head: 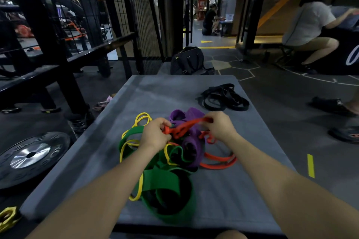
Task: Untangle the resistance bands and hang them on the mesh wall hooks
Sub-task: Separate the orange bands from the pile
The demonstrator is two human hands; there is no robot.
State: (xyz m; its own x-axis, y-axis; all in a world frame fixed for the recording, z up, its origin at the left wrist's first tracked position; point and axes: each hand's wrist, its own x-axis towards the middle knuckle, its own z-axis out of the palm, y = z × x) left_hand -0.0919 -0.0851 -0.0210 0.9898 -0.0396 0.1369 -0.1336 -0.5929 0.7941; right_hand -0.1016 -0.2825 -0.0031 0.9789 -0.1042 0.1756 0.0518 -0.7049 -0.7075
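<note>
Head view: a tangle of resistance bands lies on the grey counter [223,196]. Left hand [155,134] and right hand [219,125] both pinch the orange band [186,127], stretched between them above the pile. Green band [165,182], yellow band [142,117] and purple band [191,142] are interlaced beneath. Black bands [226,97] lie apart, farther back on the counter. Mesh wall [136,11] stands behind left.

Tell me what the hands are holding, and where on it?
Both hands grip the orange resistance band: the left hand pinches its bunched, knotted end, the right hand the stretch rising over the purple band.
</note>
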